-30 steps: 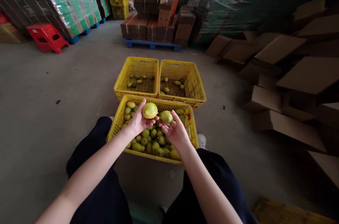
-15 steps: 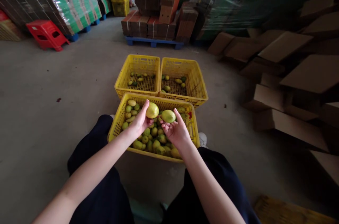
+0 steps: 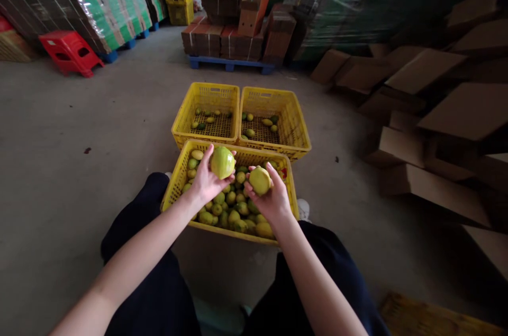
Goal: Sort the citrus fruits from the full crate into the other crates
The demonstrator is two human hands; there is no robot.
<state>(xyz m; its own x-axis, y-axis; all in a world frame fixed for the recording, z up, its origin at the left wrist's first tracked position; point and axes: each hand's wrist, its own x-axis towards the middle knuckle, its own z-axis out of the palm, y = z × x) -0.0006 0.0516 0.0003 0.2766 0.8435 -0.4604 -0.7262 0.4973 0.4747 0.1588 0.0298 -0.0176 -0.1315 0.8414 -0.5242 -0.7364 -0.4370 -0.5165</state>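
Note:
My left hand (image 3: pixel 208 180) is closed around a yellow-green lemon (image 3: pixel 222 162), with the thumb along its left side. A second, yellower lemon (image 3: pixel 260 181) sits in my right hand (image 3: pixel 277 198), gripped by thumb and fingers. Both hands hover over the near yellow crate (image 3: pixel 234 234), which holds many green and yellow lemons (image 3: pixel 234 218). My forearms hide part of that crate's contents.
Behind it stand two more yellow crates, left (image 3: pixel 180 114) and right (image 3: pixel 299 119), each with several lemons on the bottom. Cardboard boxes (image 3: pixel 432 193) lie heaped at the right. A red stool (image 3: pixel 71 53) is at far left, flattened cartons (image 3: pixel 222 39) on a blue pallet ahead.
The two lemons have moved apart, the left one up and leftward, the right one slightly down and rightward. Both have been turned in my fingers and show different sides.

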